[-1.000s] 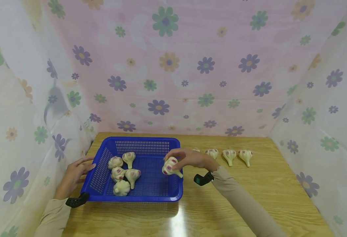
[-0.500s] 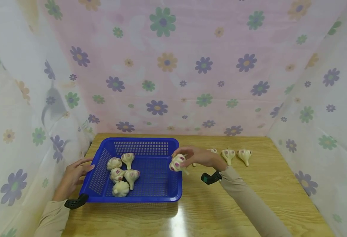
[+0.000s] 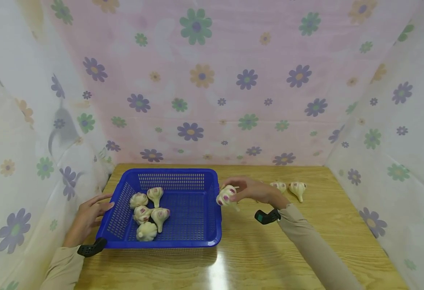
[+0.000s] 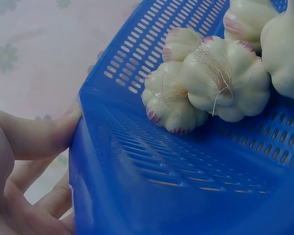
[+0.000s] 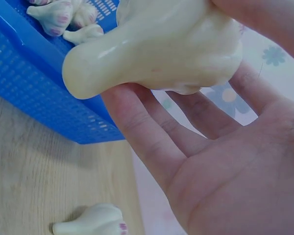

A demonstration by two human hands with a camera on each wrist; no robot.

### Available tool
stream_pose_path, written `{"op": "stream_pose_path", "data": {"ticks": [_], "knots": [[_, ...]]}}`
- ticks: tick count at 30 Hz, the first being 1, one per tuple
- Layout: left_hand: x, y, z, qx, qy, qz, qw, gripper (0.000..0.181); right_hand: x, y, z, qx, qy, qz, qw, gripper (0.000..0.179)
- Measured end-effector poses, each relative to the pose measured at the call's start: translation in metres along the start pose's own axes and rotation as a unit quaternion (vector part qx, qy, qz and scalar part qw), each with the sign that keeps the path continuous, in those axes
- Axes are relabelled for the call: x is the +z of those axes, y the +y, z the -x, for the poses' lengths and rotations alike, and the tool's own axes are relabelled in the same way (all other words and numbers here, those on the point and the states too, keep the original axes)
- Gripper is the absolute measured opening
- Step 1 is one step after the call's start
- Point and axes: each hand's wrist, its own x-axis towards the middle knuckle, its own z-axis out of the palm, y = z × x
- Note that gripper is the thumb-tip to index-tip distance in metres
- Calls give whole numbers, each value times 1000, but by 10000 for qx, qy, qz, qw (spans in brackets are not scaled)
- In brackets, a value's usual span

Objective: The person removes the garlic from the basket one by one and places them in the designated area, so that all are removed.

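Note:
My right hand holds a garlic bulb, white with purple patches, just beyond the right rim of a blue plastic basket. In the right wrist view, thumb and fingers surround this bulb, its stem end toward the camera. At the basket's left side, my left hand grips the rim; the left wrist view has the thumb on the edge and the other fingers outside. Several garlic bulbs lie grouped in the basket's left half.
On the wooden table, a garlic bulb lies at the back right. Another bulb is beside it, partly covered by my right wrist. Flowered cloth encloses the table at the back and both sides.
My right hand has carried the garlic bulb rightward, from above the basket's right part to beyond its right rim. My left hand stays on the rim.

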Motion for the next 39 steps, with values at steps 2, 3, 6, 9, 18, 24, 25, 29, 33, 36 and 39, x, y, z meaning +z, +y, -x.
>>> {"op": "stream_pose_path", "data": {"ticks": [2,3,6,9,18,24,25,29,33,36,39], "knots": [[0,0,0,24,-3,-22,10000,63,-2,1,2,-60,-6,-46,10000,37],[0,0,0,25,-6,-27,10000,64,-4,2,3,-89,3,-61,9999,37],[0,0,0,0,-12,-17,10000,65,-7,3,7,-108,34,-112,9999,37],[0,0,0,-20,-2,-14,10000,64,-9,2,12,-56,112,-106,9999,38],[0,-1,-1,-69,10,13,10000,63,-18,1,24,-237,19,-294,9993,37],[-1,0,-2,-93,-15,12,10000,64,-23,3,35,-55,337,-243,9991,39],[-1,0,-2,-93,-18,15,10000,64,-24,3,37,-30,389,-216,9990,40],[0,-1,-2,-98,-10,19,9999,64,-28,6,43,62,500,-165,9986,41],[-1,-1,-2,-89,-5,20,10000,65,-34,7,49,91,544,-141,9984,40],[-1,-1,-2,-93,-14,11,10000,65,-38,7,55,122,613,-143,9979,40],[0,-1,-2,-116,-2,12,9999,66,-41,7,61,179,683,-173,9974,40]]}}
